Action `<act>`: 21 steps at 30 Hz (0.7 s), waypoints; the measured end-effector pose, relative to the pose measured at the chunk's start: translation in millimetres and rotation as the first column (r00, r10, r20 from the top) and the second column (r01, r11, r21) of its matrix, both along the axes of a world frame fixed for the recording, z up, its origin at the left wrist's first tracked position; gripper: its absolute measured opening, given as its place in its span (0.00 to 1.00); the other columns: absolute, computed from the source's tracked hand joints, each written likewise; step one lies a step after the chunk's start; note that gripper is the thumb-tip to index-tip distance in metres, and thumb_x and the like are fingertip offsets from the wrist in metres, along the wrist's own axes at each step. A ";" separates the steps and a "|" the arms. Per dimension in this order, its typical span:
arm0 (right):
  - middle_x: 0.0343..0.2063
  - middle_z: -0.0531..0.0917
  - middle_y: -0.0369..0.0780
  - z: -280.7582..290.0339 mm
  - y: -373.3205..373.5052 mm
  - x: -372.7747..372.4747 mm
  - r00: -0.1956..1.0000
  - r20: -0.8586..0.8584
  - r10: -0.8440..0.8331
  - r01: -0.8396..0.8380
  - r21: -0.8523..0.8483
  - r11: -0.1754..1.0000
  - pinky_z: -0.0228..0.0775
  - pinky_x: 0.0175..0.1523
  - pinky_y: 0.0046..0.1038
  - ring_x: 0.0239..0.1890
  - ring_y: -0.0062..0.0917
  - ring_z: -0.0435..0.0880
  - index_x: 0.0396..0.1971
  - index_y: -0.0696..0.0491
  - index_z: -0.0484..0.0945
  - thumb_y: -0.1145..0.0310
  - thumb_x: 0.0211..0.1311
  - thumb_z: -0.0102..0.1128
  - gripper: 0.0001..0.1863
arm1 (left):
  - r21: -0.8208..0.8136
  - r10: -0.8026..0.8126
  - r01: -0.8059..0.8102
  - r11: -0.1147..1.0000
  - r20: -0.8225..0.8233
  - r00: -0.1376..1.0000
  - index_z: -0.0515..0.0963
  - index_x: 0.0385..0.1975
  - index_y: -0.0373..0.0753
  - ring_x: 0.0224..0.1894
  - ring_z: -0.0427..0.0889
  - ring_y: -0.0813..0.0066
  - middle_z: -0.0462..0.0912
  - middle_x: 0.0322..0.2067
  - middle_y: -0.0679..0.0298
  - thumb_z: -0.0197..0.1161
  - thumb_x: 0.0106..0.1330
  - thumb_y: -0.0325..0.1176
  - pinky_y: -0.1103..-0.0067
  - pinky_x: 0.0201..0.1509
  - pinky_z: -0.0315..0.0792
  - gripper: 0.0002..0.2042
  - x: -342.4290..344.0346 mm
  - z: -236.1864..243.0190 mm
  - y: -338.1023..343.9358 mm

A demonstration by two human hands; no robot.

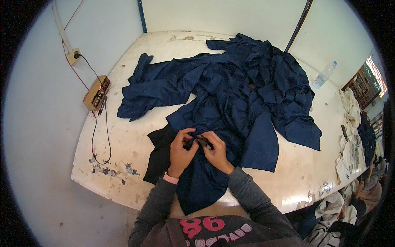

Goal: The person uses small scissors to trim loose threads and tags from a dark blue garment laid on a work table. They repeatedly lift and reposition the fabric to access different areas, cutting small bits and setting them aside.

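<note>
Navy blue cloth pieces, apparently garment parts, lie in a wide crumpled heap (230, 90) across the white table. One navy piece (201, 185) hangs toward me over the near edge. My left hand (182, 152) pinches a gathered bit of it between thumb and fingers. Close on its right, my right hand (214, 152) is closed at the same gathered spot, its fingertips almost touching the left's. A small dark shape shows between the right fingers, too small to name. Beside my left wrist lies a black cloth piece (161, 153).
On the left wall hang a brown electrical box (97, 92) with a dangling black cable and a socket (74, 56). A clear plastic bottle (325, 75) stands at the table's right rear. Pale cloth (350, 107) lies along the right edge; people sit beyond at lower right.
</note>
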State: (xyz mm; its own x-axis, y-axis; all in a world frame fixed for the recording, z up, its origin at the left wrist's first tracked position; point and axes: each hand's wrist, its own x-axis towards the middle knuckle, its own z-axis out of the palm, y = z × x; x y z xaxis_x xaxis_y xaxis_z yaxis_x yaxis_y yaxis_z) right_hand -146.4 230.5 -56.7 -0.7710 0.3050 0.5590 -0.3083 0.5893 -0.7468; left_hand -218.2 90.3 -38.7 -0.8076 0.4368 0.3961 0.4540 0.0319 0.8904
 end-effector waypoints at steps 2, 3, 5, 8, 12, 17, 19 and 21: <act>0.39 0.83 0.45 0.5 -5.4 -2.1 0.997 -0.067 -0.032 0.030 -0.035 0.999 0.76 0.38 0.30 0.38 0.38 0.87 0.43 0.58 0.81 0.83 0.54 0.63 0.15 | 0.036 -0.011 0.012 0.999 -0.021 1.000 0.78 0.48 0.35 0.34 0.77 0.79 0.79 0.33 0.64 0.70 0.62 0.26 0.81 0.38 0.73 0.15 -0.7 0.9 -0.9; 0.39 0.84 0.45 0.5 -5.8 -2.3 0.996 -0.083 -0.034 0.031 -0.040 0.999 0.76 0.39 0.29 0.38 0.35 0.87 0.43 0.58 0.81 0.83 0.54 0.63 0.15 | 0.058 -0.015 0.017 0.998 -0.032 0.999 0.79 0.48 0.36 0.35 0.77 0.78 0.79 0.34 0.63 0.70 0.61 0.26 0.80 0.40 0.73 0.16 -0.6 1.1 -0.8; 0.39 0.85 0.44 0.0 -6.8 -2.2 0.992 -0.117 -0.039 0.033 -0.049 0.998 0.76 0.39 0.27 0.38 0.31 0.87 0.43 0.57 0.81 0.83 0.54 0.64 0.15 | 0.076 -0.034 0.029 0.997 0.071 0.997 0.79 0.48 0.36 0.38 0.77 0.77 0.78 0.35 0.62 0.71 0.61 0.27 0.80 0.43 0.72 0.15 0.3 -4.6 0.8; 0.40 0.85 0.43 -1.9 -8.5 3.3 0.998 0.064 -0.017 0.026 -0.150 0.988 0.76 0.42 0.24 0.40 0.23 0.87 0.43 0.56 0.81 0.81 0.54 0.66 0.15 | 0.082 0.003 -0.010 0.997 0.096 0.995 0.81 0.45 0.36 0.39 0.78 0.76 0.78 0.36 0.63 0.72 0.61 0.28 0.79 0.44 0.73 0.14 -0.2 -7.4 2.0; 0.40 0.86 0.40 -4.2 -4.2 1.1 0.995 0.027 0.096 -0.086 -0.254 0.963 0.75 0.43 0.22 0.40 0.18 0.84 0.46 0.56 0.80 0.77 0.57 0.68 0.16 | 0.103 0.067 -0.065 0.993 -0.016 0.998 0.84 0.40 0.36 0.40 0.80 0.73 0.78 0.38 0.63 0.72 0.61 0.25 0.79 0.44 0.74 0.09 -1.2 -1.9 1.7; 0.39 0.84 0.35 3.8 -8.9 1.1 0.987 -0.046 0.155 -0.161 -0.348 0.924 0.71 0.49 0.18 0.40 0.15 0.80 0.50 0.59 0.77 0.75 0.61 0.68 0.17 | 0.016 0.126 -0.126 0.992 -0.233 0.964 0.85 0.37 0.38 0.37 0.82 0.72 0.79 0.41 0.62 0.70 0.59 0.22 0.79 0.40 0.76 0.08 -3.0 0.8 -5.6; 0.37 0.83 0.35 2.0 -5.7 3.3 0.992 0.057 0.115 -0.086 -0.363 0.928 0.71 0.44 0.19 0.38 0.15 0.79 0.48 0.58 0.78 0.73 0.62 0.68 0.16 | 0.007 0.122 -0.125 0.992 -0.286 0.951 0.85 0.36 0.38 0.35 0.83 0.73 0.80 0.41 0.63 0.70 0.59 0.22 0.79 0.37 0.77 0.07 -1.9 0.4 -6.8; 0.36 0.83 0.35 -4.2 -3.6 2.3 0.995 0.076 0.072 -0.037 -0.386 0.922 0.71 0.40 0.20 0.36 0.14 0.78 0.47 0.58 0.78 0.72 0.63 0.68 0.15 | -0.010 0.121 -0.133 0.991 -0.341 0.932 0.85 0.35 0.38 0.34 0.83 0.74 0.80 0.41 0.64 0.70 0.59 0.22 0.80 0.35 0.77 0.06 -0.7 1.1 -7.2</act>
State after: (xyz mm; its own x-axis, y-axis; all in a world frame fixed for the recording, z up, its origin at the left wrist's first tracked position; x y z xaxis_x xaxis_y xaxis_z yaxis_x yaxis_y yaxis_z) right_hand -144.1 226.9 -60.8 -0.8328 0.4386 0.3377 -0.2554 0.2368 -0.9374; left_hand -219.0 83.1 -37.6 -0.6776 0.3566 0.6433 0.7187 0.1355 0.6819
